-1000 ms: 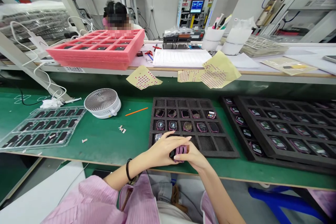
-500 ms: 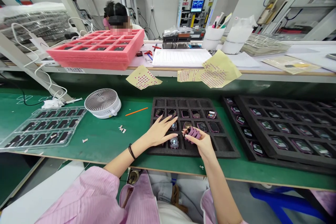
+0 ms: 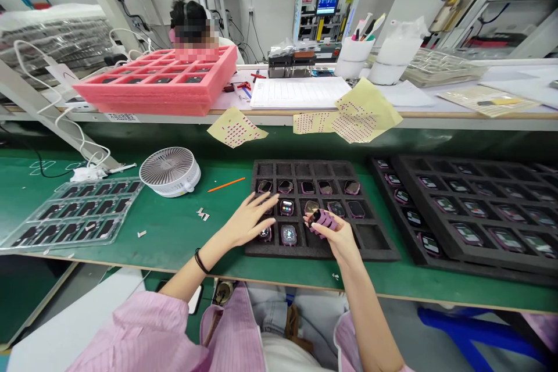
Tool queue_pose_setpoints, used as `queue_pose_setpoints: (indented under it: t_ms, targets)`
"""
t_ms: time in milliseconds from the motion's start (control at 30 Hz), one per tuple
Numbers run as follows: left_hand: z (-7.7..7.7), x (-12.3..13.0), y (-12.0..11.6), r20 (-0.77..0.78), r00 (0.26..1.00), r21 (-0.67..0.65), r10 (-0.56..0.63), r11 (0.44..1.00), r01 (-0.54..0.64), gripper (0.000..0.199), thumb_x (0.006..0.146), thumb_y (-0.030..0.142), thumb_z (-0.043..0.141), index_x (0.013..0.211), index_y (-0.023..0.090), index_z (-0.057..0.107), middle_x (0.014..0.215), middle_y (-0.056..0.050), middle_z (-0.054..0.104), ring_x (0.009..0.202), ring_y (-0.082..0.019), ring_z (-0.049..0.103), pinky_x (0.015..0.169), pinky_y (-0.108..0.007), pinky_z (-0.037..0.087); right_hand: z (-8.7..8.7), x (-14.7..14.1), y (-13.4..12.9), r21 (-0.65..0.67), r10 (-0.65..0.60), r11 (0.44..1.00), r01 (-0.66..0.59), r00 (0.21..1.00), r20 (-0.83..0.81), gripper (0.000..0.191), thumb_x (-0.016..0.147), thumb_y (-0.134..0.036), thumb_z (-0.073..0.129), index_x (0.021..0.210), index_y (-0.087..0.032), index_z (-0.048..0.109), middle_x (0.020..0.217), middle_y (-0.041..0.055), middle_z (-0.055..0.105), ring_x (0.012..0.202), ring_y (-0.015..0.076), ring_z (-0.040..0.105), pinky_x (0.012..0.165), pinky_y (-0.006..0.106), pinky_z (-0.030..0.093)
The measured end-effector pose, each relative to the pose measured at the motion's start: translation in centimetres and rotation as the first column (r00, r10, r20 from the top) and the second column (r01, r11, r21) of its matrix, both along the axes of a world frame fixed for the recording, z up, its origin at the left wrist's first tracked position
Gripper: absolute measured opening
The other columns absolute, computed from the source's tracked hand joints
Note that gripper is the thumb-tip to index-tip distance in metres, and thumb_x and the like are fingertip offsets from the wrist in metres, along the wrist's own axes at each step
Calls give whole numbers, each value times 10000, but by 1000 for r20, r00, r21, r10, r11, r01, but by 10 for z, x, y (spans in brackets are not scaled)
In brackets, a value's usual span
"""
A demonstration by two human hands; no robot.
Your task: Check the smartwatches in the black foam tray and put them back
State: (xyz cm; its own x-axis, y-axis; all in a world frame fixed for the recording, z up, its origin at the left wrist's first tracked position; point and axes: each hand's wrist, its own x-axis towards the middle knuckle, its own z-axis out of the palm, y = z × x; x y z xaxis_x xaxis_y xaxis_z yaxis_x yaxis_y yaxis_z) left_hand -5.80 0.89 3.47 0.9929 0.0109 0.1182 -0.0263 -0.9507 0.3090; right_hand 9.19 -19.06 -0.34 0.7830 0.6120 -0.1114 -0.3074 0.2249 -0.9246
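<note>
"Just below the frame's center, the right hand (image 3: 343,240) gripped a purple piece (image 3: 325,222) above the dark tray (image 3: 370,240). Which way did it point?"

"Its dark end faced left. The long axis slanted from upper left to lower right, with thumb and fingers pinched round it. I couldn't tell if it touched the tray."

"And the left hand (image 3: 247,222)?"

"Fingers spread wide over the tray's left side, holding nothing I could see. Contact I couldn't tell."

"How many watches (image 3: 286,207)?"

"Five in the second row from the top. Four showed plainly in the third, whose left end the fingers partly covered, and two in the bottom row. One lit screen had colored icons, too small to read."

"Any writing?"

"The label (image 3: 122,118) under the pink tray (image 3: 148,102), upper left, was too blurred. So was the text on the blue monitor (image 3: 328,3) at the top."

"What lay left of the dark tray?"

"One orange stick (image 3: 226,184), one round fan (image 3: 170,171), and, at the far left, one clear tray (image 3: 114,236) with three rows of black parts (image 3: 84,210)."
</note>
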Motion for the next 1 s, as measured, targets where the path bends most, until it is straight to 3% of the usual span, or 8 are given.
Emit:
queue_pose_setpoints:
  t_ms: [100, 333, 500, 667, 867, 1000]
  targets:
    - [-2, -5, 10, 8, 995, 2, 103, 995, -103, 530, 970, 468, 241, 1451, 247, 256, 1522, -39, 287, 1412, -200, 239, 1161, -461, 158, 2, -1, -1, -3, 15, 1000, -14, 1000, 15, 431, 472, -268, 874, 861, -172, 715, 853, 87, 752, 844, 291, 708, 844, 475, 541]
    - [-14, -6, 8, -1, 993, 46, 120, 992, -120, 548, 963, 470, 281, 1451, 220, 266, 1488, -60, 360, 1392, -221, 289, 1158, -487, 150, -2, 1, -4, -7, 35, 999, -35, 999, 19, 410, 514, -250, 860, 889, -163, 718, 882, 94, 749, 872, 293, 700, 855, 467, 531]
    - [-11, -28, 4, 12, 998, -25, 69, 997, -68, 486, 976, 418, 283, 1431, 250, 310, 1467, -26, 399, 1386, -174, 302, 1175, -448, 154, -6, 2, -4, 12, 60, 998, -60, 998, 9, 412, 540, -232, 853, 921, -165, 712, 908, 94, 747, 895, 285, 697, 872, 453, 524]
    - [-17, -52, -2, 72, 990, -24, 119, 993, -117, 483, 977, 378, 299, 1440, 237, 298, 1455, -31, 418, 1390, -184, 291, 1171, -460, 176, -5, 1, -5, 0, 61, 998, -61, 998, 27, 403, 559, -244, 842, 928, -160, 705, 915, 103, 745, 901, 298, 694, 830, 460, 544]
    - [-27, -57, -17, 30, 991, 66, 128, 989, -130, 493, 960, 409, 340, 1431, 263, 329, 1537, -52, 241, 1423, -230, 202, 1155, -499, 182, -4, 0, -5, -15, 37, 999, -37, 999, 31, 397, 538, -245, 846, 901, -164, 707, 882, 93, 748, 879, 297, 699, 838, 471, 541]
    - [-29, -62, -22, 23, 995, 73, 95, 993, -97, 497, 946, 430, 370, 1420, 283, 354, 1537, -51, 244, 1423, -251, 197, 1150, -520, 172, -3, -2, -4, -12, 14, 1000, -14, 999, 42, 405, 519, -255, 851, 890, -178, 708, 881, 83, 749, 853, 295, 705, 854, 490, 534]
